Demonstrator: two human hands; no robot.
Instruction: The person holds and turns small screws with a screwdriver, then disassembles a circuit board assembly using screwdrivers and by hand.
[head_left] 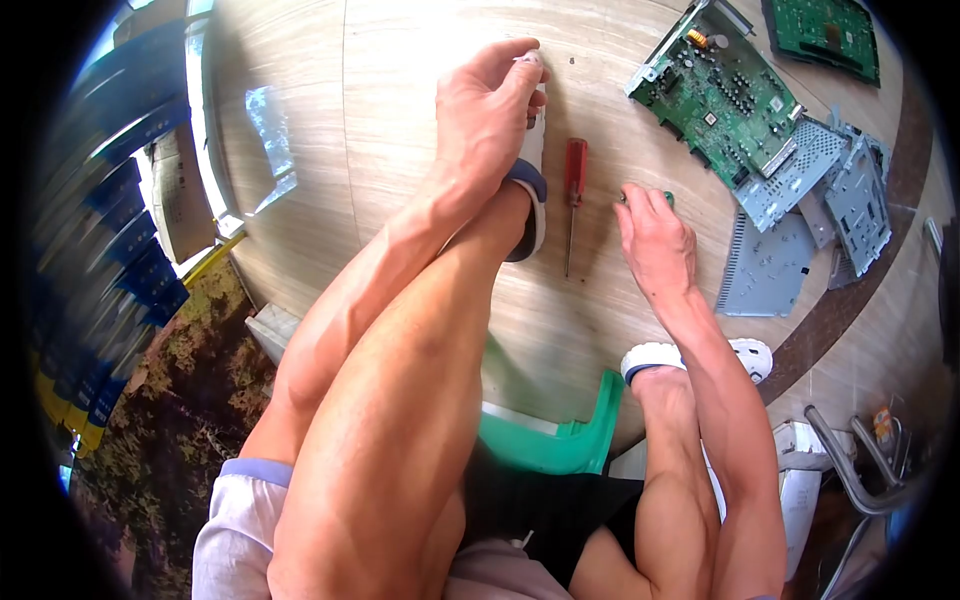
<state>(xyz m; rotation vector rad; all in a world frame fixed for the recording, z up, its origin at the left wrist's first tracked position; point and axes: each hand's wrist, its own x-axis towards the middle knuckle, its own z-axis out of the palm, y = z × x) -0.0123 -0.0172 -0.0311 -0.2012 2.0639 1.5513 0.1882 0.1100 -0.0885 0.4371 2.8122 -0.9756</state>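
My left hand (485, 110) is closed at the top centre, over the front of a blue-and-white shoe (540, 150); thumb and fingers press together, and what they hold is too small to make out. Right of it, a red-handled screwdriver (575, 170) lies on the floor with its shaft toward me. My right hand (660, 240) is curled low over the floor, right of the screwdriver. A small green piece (669, 198) shows beside its fingers, mostly hidden, so its grip is unclear.
A green circuit board on a metal frame (712, 105) lies at upper right, with metal plates (765, 265) below it and another board (825, 38) beyond. A green plastic stool (560, 445) is beneath me. Blue packets (150, 260) hang at left.
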